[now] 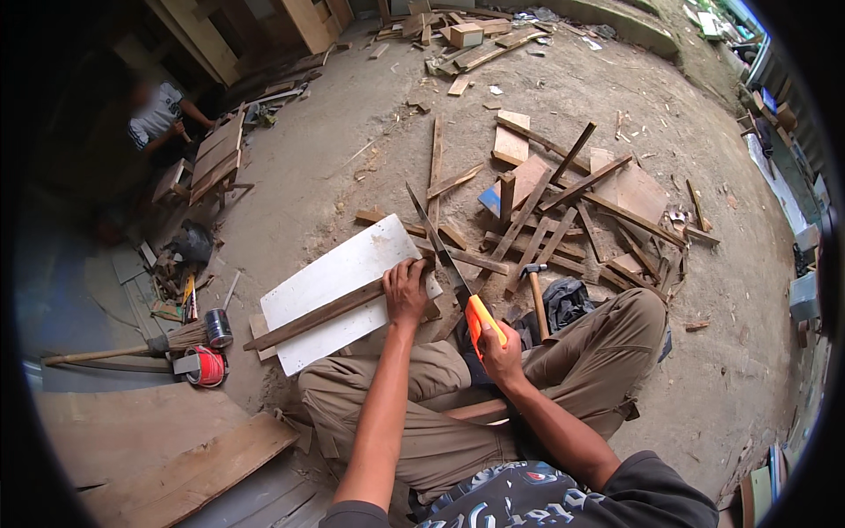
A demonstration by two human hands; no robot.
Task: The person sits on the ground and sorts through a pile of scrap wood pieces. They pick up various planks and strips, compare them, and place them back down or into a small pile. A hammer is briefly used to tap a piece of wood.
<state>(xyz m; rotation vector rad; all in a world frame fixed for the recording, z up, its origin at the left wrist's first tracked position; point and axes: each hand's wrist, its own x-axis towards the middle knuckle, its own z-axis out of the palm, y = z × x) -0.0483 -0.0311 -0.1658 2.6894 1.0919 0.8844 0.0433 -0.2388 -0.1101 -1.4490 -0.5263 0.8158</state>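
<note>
My right hand (pixel 502 354) is wrapped round the orange handle of a handsaw (pixel 450 268), whose dark blade points up and away to the left. Just left of the blade, my left hand (pixel 407 289) grips a brown wooden strip (pixel 327 311) near its right end. This strip lies lengthwise over a white board (pixel 339 271), with more wood partly visible underneath. The saw blade passes close by the strip's end; whether they touch I cannot tell. A claw hammer (pixel 537 299) with a wooden handle rests by my right knee, beside a black plastic bag (pixel 568 304).
Scattered wooden strips (pixel 563 233) and panel pieces spread ahead. At left are a broom (pixel 180 338), a red can (pixel 208 366) and a dark tin (pixel 218 327). Large boards (pixel 194 462) lie at lower left. Another person (pixel 163 119) sits far left by a wooden piece (pixel 217 158).
</note>
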